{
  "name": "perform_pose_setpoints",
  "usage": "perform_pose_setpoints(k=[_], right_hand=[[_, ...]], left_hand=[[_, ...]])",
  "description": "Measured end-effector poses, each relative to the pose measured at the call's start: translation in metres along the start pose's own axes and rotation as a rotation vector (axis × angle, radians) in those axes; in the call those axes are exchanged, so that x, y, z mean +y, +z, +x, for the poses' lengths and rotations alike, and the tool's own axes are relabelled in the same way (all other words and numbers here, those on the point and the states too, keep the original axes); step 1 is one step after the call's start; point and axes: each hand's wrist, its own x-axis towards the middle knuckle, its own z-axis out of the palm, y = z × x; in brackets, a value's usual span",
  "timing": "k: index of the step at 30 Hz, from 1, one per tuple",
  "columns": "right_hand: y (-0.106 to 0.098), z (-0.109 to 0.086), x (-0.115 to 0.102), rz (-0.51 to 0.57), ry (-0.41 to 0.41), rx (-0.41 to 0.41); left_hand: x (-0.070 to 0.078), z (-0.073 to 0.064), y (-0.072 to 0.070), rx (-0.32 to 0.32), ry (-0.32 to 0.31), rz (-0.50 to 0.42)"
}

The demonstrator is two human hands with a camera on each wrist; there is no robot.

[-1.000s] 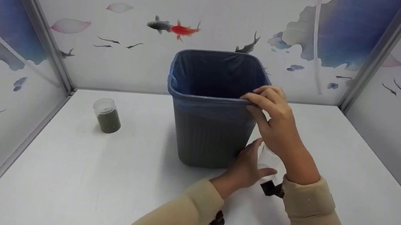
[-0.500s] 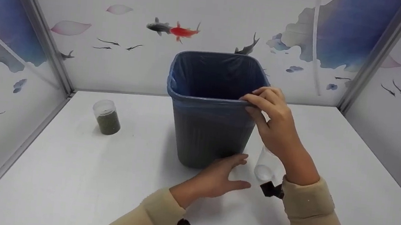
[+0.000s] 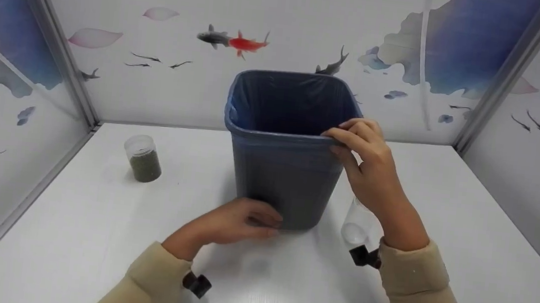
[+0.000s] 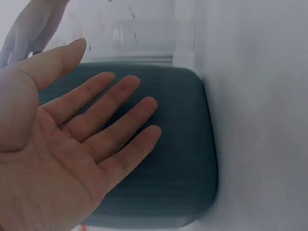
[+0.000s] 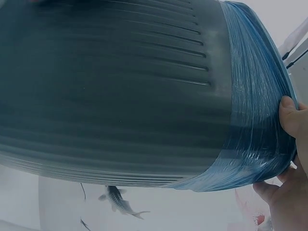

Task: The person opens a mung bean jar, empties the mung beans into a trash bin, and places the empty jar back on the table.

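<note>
A dark grey trash bin [image 3: 291, 189] stands upright on the white table, lined with a blue trash bag [image 5: 250, 110] folded over its rim. At the rim's near right corner, my right hand [image 3: 371, 164] pinches the edge, thumb outside and fingers over the top. Low at the front of the bin is my left hand [image 3: 230, 221]. Its fingers look straight and spread in the left wrist view, palm showing and nothing held, with the bin's wall [image 4: 178, 144] behind them.
To the right of the bin, partly behind my right forearm, is a clear jar [image 3: 355, 227]. A clear jar of green granules [image 3: 145, 162] stands farther left. Printed panels [image 3: 156, 84] enclose the table at the back and sides.
My left hand has moved left, from beside the clear jar across the front of the bin's base. The right hand keeps its hold on the rim, and the bin stays in place.
</note>
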Motion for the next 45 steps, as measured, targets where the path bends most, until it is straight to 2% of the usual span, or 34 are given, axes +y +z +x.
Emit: perform_pose_setpoints(k=[4, 7, 9, 13, 15, 19, 21, 24, 26, 27, 29, 32, 34, 37, 40, 45], right_hand=[[0.001, 0.001, -0.001, 0.005, -0.001, 0.005], [0.001, 0.001, -0.001, 0.006, -0.001, 0.011], [0.001, 0.001, 0.000, 0.007, -0.001, 0.012], [0.001, 0.000, 0.000, 0.011, -0.005, 0.015], [0.001, 0.000, 0.000, 0.011, -0.007, 0.017], [0.000, -0.001, -0.002, 0.010, -0.011, 0.020], [-0.001, 0.000, -0.002, 0.009, -0.011, 0.020], [-0.002, 0.001, -0.003, 0.004, -0.012, 0.019], [-0.001, 0.001, -0.003, 0.004, -0.012, 0.019], [-0.001, 0.001, -0.003, 0.003, -0.013, 0.020], [0.000, 0.000, -0.003, 0.002, -0.012, 0.019], [0.000, 0.000, -0.002, 0.003, -0.011, 0.016], [0.001, 0.000, -0.001, 0.003, -0.009, 0.012], [0.001, 0.000, -0.001, 0.008, -0.013, 0.010], [0.001, 0.000, -0.001, 0.013, -0.016, 0.013], [0.001, 0.001, 0.000, 0.016, -0.019, 0.012]], left_hand=[[-0.013, -0.015, -0.028, -0.010, -0.053, 0.020], [-0.021, -0.024, -0.047, 0.017, -0.090, 0.023], [-0.027, -0.030, -0.059, 0.054, -0.116, 0.030], [-0.039, -0.042, -0.080, 0.180, -0.213, 0.035], [-0.044, -0.048, -0.090, 0.262, -0.266, 0.033], [-0.049, -0.056, -0.104, 0.479, -0.336, 0.006], [-0.050, -0.060, -0.109, 0.619, -0.370, -0.004], [-0.055, -0.064, -0.117, 0.861, -0.397, 0.004], [-0.064, -0.067, -0.123, 1.009, -0.426, -0.008], [-0.070, -0.068, -0.126, 1.063, -0.442, -0.023], [-0.086, -0.070, -0.134, 1.127, -0.479, -0.079], [-0.109, -0.071, -0.144, 1.120, -0.544, -0.184], [-0.122, -0.072, -0.150, 1.083, -0.574, -0.239], [-0.138, -0.073, -0.154, 1.021, -0.603, -0.272], [-0.152, -0.074, -0.155, 0.977, -0.602, -0.303], [-0.166, -0.072, -0.152, 0.946, -0.604, -0.342]])
